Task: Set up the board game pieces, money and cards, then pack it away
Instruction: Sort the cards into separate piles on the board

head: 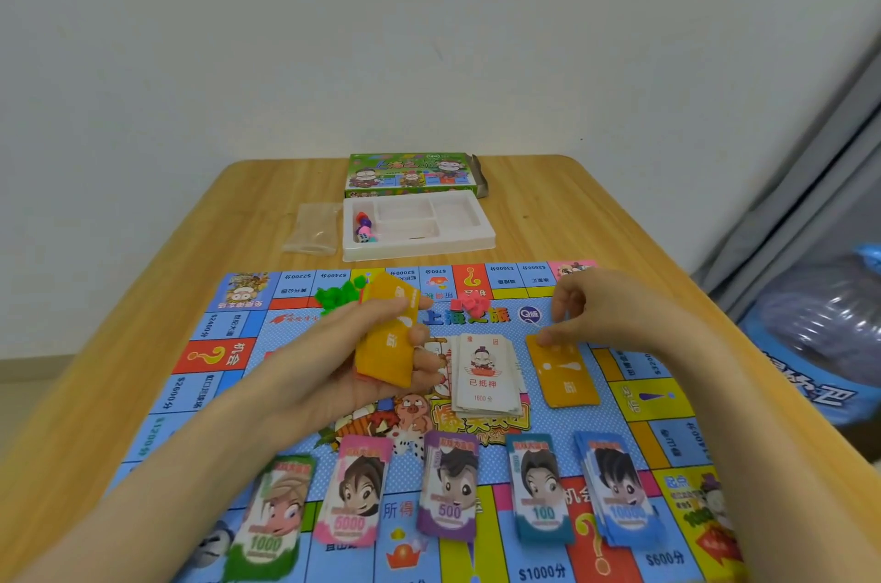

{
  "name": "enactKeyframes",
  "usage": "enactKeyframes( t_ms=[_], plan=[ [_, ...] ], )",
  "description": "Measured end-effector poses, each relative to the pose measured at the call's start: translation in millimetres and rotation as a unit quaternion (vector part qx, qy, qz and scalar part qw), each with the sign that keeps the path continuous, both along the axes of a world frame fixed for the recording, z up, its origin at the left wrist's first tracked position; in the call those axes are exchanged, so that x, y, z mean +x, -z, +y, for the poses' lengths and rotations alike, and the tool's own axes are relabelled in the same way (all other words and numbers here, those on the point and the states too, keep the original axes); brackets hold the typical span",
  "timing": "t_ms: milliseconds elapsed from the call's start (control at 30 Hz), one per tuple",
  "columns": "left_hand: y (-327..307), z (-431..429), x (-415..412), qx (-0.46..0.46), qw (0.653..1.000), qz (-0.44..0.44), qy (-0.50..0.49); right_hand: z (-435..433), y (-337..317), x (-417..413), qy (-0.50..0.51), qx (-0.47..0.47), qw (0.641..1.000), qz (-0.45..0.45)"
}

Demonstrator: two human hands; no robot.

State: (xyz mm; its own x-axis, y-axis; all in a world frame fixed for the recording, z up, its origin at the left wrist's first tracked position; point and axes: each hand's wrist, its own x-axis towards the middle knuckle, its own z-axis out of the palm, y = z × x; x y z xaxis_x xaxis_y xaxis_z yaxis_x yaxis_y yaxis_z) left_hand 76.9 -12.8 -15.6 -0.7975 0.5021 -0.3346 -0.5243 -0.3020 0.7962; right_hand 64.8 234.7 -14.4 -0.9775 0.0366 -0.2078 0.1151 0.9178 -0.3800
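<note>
The game board lies flat on the wooden table. My left hand grips a stack of orange cards above the board's middle. My right hand pinches the top edge of one orange card lying on the board. A pile of white property cards sits between them. Several stacks of paper money line the near edge. Green houses and red houses lie in small heaps near the far edge.
A white plastic tray with tokens and dice in its left compartment stands beyond the board. Behind it is the green game box; left of the tray lies a clear plastic bag. A blue packaged item sits right of the table.
</note>
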Motion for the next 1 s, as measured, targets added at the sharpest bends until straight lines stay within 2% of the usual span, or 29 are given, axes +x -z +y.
enactKeyframes(
  t_ms=[133, 300, 400, 500, 733, 1000],
  plan=[
    [-5, -3, 5, 0.024, 0.999, -0.007, 0.036, -2, 0, -2, 0.012, -0.058, 0.994, 0.087],
    [0, -3, 5, 0.027, 0.997, 0.034, 0.071, -16, -2, 0, -0.03, -0.19, 0.961, 0.199],
    [1, -5, 5, 0.03, 0.994, 0.053, 0.093, -28, -4, 6, -0.089, -0.292, 0.934, 0.186],
    [0, -4, 7, -0.009, 0.993, 0.077, 0.084, -37, -4, 11, -0.141, -0.342, 0.916, 0.158],
    [0, -2, 10, -0.044, 0.99, 0.11, 0.071, -48, 1, 15, -0.171, -0.397, 0.892, 0.129],
    [4, -3, 6, -0.038, 0.989, 0.122, 0.072, -51, -1, 16, -0.149, -0.409, 0.882, 0.177]
  ],
)
